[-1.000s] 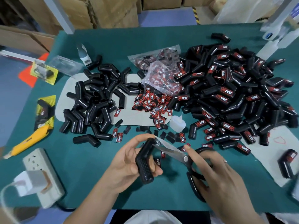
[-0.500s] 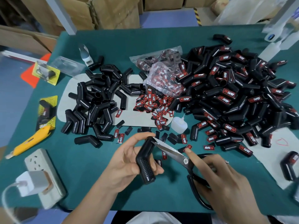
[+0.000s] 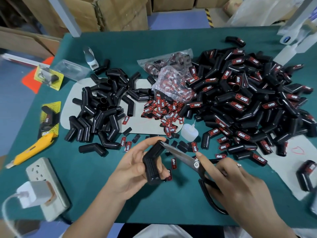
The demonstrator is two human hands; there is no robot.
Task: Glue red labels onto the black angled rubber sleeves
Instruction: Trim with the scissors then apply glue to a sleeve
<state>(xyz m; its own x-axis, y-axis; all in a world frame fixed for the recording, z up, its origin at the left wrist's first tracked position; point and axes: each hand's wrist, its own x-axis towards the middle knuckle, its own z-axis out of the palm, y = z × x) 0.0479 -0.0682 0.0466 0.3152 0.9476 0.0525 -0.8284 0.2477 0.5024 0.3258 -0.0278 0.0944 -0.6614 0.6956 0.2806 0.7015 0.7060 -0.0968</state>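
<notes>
Black sleeve [image 3: 152,162] gripped by left hand [image 3: 135,170]; right hand [image 3: 236,184] hides the scissors' [image 3: 181,156] handles it holds.

The left hand [image 3: 135,167] grips a black angled sleeve [image 3: 152,162], bend up. The right hand [image 3: 240,188] holds scissors [image 3: 185,158], blade tip touching the sleeve's upper end. Loose red labels [image 3: 173,163] lie on the counter [image 3: 96,170] between both hands.

Bare forearms, a small ring [image 3: 239,165] on the right hand [image 3: 240,184], white garment [image 3: 163,231] below.
</notes>
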